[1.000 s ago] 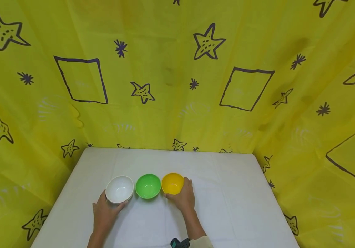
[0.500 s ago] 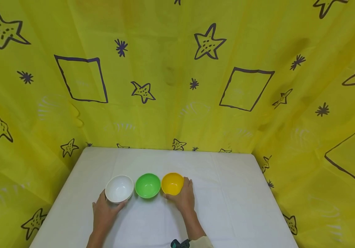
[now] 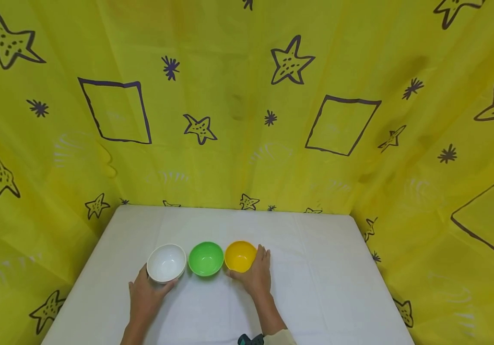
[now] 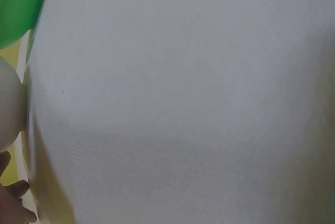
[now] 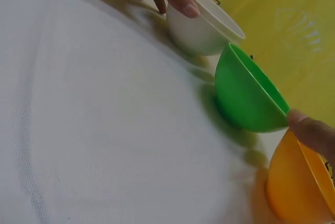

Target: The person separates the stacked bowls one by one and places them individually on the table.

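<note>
Three bowls stand upright in a row: a white bowl (image 3: pixel 167 263) at the left, a green bowl (image 3: pixel 205 258) in the middle, a yellow-orange bowl (image 3: pixel 240 256) at the right. My left hand (image 3: pixel 145 294) holds the white bowl from its near left side, thumb on the near wall and fingers on the left. On the yellow-orange bowl, my right hand (image 3: pixel 255 274) has its thumb at the near side and its fingers round the right side. The right wrist view shows that thumb (image 5: pixel 313 132) over the rim, close to the green bowl (image 5: pixel 246 93).
A white cloth-covered table (image 3: pixel 316 278) lies under the bowls. Yellow curtains (image 3: pixel 229 96) with drawn stars and squares hang behind and at both sides. A dark wrist device (image 3: pixel 251 339) shows by the right sleeve (image 3: pixel 279 337).
The bowls and my left hand stay where they were. My right hand's fingers and thumb have shifted very slightly on the yellow-orange bowl.
</note>
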Motion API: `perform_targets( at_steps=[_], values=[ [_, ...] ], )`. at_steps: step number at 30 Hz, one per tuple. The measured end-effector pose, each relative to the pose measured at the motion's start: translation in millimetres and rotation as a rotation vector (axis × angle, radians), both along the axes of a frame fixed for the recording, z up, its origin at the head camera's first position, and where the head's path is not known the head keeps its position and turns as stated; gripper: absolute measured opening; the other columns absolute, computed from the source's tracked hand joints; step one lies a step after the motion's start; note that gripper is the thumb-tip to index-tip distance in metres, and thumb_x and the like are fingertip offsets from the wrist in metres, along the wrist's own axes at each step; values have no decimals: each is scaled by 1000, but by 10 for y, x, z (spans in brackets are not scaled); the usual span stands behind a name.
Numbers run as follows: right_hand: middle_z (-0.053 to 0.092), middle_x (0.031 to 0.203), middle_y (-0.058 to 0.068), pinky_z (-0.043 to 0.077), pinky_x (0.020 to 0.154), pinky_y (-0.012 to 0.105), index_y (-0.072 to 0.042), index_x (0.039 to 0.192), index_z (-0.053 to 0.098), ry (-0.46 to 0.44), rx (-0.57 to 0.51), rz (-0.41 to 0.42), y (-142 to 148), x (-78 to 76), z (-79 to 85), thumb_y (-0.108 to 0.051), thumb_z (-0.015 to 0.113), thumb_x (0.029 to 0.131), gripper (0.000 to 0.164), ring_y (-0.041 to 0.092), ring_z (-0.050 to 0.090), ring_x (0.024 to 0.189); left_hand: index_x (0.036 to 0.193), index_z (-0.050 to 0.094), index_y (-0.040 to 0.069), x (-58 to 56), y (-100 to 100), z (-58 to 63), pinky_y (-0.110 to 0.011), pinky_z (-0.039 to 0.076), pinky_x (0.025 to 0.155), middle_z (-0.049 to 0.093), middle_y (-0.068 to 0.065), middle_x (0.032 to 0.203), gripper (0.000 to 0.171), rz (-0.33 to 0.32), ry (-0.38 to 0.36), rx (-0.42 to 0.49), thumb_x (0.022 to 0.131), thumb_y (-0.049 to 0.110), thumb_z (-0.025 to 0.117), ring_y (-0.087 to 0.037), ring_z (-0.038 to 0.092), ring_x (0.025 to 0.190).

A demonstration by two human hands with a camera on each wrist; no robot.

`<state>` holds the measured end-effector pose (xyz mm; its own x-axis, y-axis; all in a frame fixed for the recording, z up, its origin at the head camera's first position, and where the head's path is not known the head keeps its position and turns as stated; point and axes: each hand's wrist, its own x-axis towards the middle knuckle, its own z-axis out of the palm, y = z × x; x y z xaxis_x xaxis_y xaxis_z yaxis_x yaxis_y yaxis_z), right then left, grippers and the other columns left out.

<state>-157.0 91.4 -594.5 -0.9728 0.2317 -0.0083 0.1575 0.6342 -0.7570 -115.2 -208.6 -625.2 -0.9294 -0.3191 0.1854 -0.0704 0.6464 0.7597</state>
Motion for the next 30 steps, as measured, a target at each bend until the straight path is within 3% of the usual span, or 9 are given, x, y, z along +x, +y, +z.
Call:
perform_targets(
  at_steps=[7, 16, 30],
  values=[
    [22, 168, 30, 27, 121, 64, 8, 162, 22, 59, 21, 2, -99, -69, 44, -61, 93, 66, 138, 47, 11, 157, 147, 41, -15, -6, -4, -17, -82, 12, 114, 50, -40, 144, 102, 5, 4, 8, 72, 26, 97, -56, 43, 139],
    [23, 168, 29, 22, 123, 63, 8, 162, 23, 117, 55, 108, -313, -119, 197, -59, 93, 69, 134, 46, 8, 158, 147, 42, -14, 11, 21, -4, -82, 13, 113, 51, -39, 144, 101, 2, 15, 14, 72, 25, 97, -56, 43, 139],
    [29, 169, 22, 29, 122, 57, 3, 164, 23, 74, 146, 236, -747, -266, 381, -72, 87, 69, 137, 39, 12, 160, 145, 43, -14, 5, 17, -31, -84, 16, 111, 53, -40, 140, 99, 6, 27, -21, 72, 26, 97, -57, 46, 135]
  ],
)
